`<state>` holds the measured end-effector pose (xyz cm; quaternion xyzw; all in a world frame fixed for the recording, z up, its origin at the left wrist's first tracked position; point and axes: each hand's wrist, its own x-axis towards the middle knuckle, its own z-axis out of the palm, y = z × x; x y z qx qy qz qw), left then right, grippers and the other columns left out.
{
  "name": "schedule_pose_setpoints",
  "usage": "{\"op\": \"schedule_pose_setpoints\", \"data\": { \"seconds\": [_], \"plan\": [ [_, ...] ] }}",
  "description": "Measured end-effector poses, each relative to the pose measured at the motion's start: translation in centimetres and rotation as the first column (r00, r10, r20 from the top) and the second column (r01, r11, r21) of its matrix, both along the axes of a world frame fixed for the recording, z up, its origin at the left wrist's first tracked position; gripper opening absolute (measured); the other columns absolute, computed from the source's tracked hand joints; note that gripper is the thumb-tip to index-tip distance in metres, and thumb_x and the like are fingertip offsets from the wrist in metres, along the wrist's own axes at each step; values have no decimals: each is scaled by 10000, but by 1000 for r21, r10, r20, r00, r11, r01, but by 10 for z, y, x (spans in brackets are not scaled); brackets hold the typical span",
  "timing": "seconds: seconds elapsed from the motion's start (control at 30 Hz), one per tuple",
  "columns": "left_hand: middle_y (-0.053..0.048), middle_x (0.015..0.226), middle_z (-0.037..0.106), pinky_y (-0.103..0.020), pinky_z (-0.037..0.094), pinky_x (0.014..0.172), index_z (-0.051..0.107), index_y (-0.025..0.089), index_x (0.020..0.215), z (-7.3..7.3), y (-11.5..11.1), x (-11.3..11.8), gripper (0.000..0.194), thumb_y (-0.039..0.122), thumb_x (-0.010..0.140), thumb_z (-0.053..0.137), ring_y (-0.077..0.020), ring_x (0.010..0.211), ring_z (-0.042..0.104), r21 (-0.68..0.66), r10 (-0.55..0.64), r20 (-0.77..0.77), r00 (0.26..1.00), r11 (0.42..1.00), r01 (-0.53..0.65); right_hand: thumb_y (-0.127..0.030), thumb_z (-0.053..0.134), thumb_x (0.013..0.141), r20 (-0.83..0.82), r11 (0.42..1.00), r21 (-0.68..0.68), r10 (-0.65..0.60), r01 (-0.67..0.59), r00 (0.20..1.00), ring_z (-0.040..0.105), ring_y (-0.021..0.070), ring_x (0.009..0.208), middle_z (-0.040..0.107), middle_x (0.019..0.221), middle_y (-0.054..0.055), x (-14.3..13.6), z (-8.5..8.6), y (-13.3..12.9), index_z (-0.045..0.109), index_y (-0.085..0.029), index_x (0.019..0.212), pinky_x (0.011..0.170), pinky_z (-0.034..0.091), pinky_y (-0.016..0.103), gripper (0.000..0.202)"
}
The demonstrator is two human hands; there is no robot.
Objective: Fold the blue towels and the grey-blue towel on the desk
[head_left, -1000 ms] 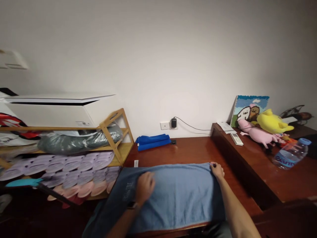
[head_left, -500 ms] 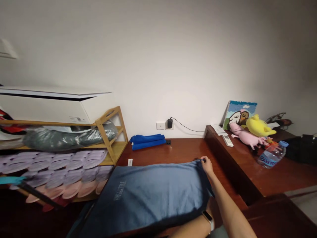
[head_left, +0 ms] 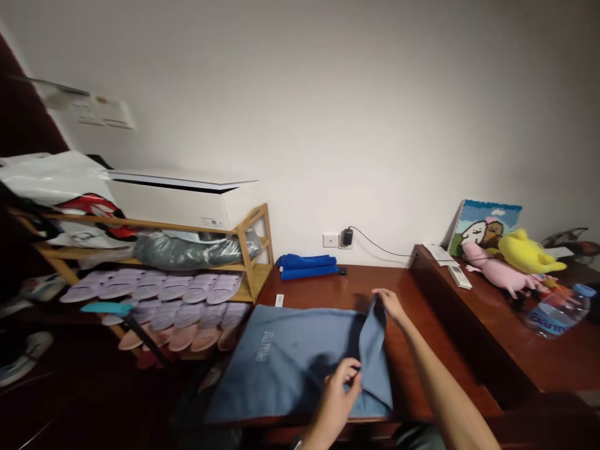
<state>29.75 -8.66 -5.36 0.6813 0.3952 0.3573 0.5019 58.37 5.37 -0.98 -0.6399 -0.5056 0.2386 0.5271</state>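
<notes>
A blue-grey cloth (head_left: 300,350) with pale lettering near its left side lies spread on the reddish-brown wooden table (head_left: 356,284). Its right part stands up in a raised fold. At the far top corner of that fold, my right hand (head_left: 390,304) pinches the fabric between thumb and fingers. Nearer to me, my left hand (head_left: 338,390) has its fingers curled at the edge of the same fold, with thumb and index finger close together on the cloth. What kind of cloth article it is, I cannot tell.
A folded bright blue cloth (head_left: 309,267) lies by the wall, below a black plug (head_left: 347,236). On the left, a wooden rack (head_left: 255,256) holds slippers and a white box (head_left: 173,203). Plush toys, a remote (head_left: 459,277) and a bottle (head_left: 557,312) are on the raised right surface.
The cloth's right edge has been lifted and turned leftward into a standing fold. My left hand has come out from the right side onto the cloth. The view has swung left.
</notes>
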Motion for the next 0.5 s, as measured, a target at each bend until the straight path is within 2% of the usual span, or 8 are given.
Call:
{"op": "schedule_pose_setpoints", "data": {
  "seconds": [0.07, 0.13, 0.23, 0.3, 0.37, 0.43, 0.5],
  "plan": [
    [-120, 832, 786, -543, 652, 855, 740, 411, 1079, 14, -1, -51, 422, 742, 861, 596, -352, 791, 794, 1, 186, 52, 981, 983, -186, -502, 657, 862, 33, 995, 8, 98, -98, 995, 764, 249, 822, 838, 936, 72, -41, 9, 25, 830, -228, 951, 836, 645, 406, 336],
    [-110, 955, 816, -539, 683, 862, 753, 410, 1059, 26, -5, -101, 448, 771, 840, 602, -359, 851, 804, 16, 398, 72, 915, 917, -400, -424, 674, 880, 71, 980, 28, 196, -199, 978, 765, 244, 947, 839, 1058, 62, -94, 18, 54, 834, -246, 1029, 961, 621, 413, 281],
    [-67, 1105, 836, -519, 703, 920, 761, 395, 994, 30, -9, -171, 423, 761, 820, 638, -372, 1044, 807, 73, 691, 78, 719, 715, -695, -302, 671, 941, 224, 932, 16, 350, -363, 909, 721, 238, 1125, 803, 1203, 66, -189, 25, 98, 830, -260, 1105, 1102, 546, 408, 232],
    [-45, 1070, 845, -517, 701, 927, 752, 381, 976, 20, -7, -211, 423, 754, 809, 641, -377, 1061, 811, 79, 806, 52, 589, 585, -807, -238, 641, 989, 408, 888, -90, 447, -452, 796, 672, 238, 1218, 769, 1252, 82, -255, 23, 121, 822, -256, 1141, 1137, 506, 392, 237],
    [-32, 991, 850, -522, 701, 874, 742, 385, 979, -1, -3, -244, 427, 747, 802, 602, -382, 993, 827, 59, 862, -44, 505, 507, -860, -192, 644, 992, 493, 854, -206, 512, -478, 703, 655, 242, 1233, 755, 1237, 88, -313, 14, 135, 823, -252, 1119, 1122, 496, 374, 227],
    [-27, 895, 843, -530, 695, 778, 733, 405, 960, -28, 2, -268, 420, 740, 780, 553, -394, 900, 834, 44, 869, -173, 464, 478, -877, -160, 670, 962, 495, 835, -294, 550, -466, 673, 676, 251, 1179, 755, 1197, 92, -357, -2, 138, 826, -244, 1061, 1079, 507, 368, 204],
    [-34, 828, 826, -532, 687, 722, 731, 420, 932, -54, 6, -283, 424, 739, 759, 513, -400, 829, 828, 72, 861, -250, 443, 473, -878, -146, 681, 940, 500, 822, -370, 569, -433, 653, 693, 263, 1143, 751, 1203, 105, -382, -21, 135, 820, -234, 1069, 1045, 516, 374, 209]
  ]
}}
